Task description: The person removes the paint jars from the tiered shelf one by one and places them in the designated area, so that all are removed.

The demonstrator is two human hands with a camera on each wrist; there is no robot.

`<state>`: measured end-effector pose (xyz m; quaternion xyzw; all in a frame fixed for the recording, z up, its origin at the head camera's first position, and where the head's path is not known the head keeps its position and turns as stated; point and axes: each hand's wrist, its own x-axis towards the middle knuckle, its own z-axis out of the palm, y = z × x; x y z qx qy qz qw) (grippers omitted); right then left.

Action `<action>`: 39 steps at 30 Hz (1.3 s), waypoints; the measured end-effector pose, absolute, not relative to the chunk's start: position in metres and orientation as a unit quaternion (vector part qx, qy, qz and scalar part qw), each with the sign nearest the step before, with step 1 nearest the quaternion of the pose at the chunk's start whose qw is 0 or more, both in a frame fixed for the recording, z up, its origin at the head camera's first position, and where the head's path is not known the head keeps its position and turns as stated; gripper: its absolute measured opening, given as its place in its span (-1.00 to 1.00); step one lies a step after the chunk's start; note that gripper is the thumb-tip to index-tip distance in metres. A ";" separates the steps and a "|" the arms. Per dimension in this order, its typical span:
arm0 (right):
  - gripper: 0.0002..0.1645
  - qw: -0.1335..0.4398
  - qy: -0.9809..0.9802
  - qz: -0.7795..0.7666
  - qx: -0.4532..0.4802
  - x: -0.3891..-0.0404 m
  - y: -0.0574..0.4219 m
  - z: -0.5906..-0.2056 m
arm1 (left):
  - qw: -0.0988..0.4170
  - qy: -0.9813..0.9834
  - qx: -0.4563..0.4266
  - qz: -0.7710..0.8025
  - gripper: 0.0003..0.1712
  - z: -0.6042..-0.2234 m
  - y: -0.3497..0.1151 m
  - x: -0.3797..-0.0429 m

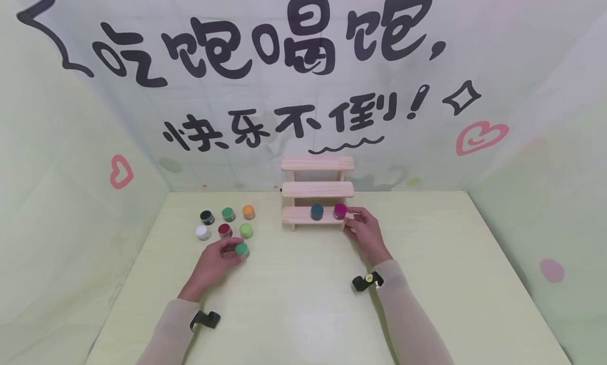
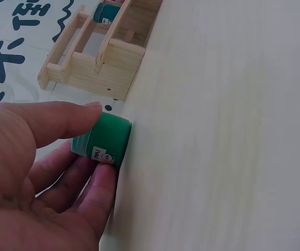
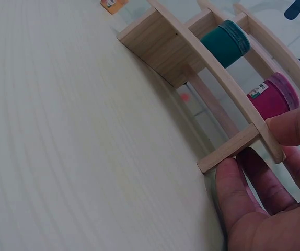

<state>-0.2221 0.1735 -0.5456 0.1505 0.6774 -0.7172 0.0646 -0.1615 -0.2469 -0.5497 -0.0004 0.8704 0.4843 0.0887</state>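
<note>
My left hand (image 1: 215,262) holds a green paint jar (image 2: 108,138) between thumb and fingers, low over the table at the left. In the left wrist view the jar lies tilted, its small label showing. At the right end of a three-step wooden shelf (image 1: 317,189) is my right hand (image 1: 367,236). Its thumb lies on the end of the lowest board beside a magenta paint jar (image 3: 273,97), with other fingers below by the leg, so it grips the shelf there. A teal paint jar (image 1: 316,212) stands left of the magenta one on that lowest board.
Several other paint jars stand in two rows beyond my left hand, among them black (image 1: 206,217), orange (image 1: 248,212), white (image 1: 203,232), dark red (image 1: 225,230) and light green (image 1: 246,230). A printed cloth (image 1: 256,165) hangs behind the pale table (image 1: 294,302).
</note>
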 end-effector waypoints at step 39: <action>-0.56 0.061 0.675 -0.720 0.148 -0.221 0.173 -0.546 | 0.043 0.860 0.010 0.509 -0.47 -0.519 -0.240 -0.175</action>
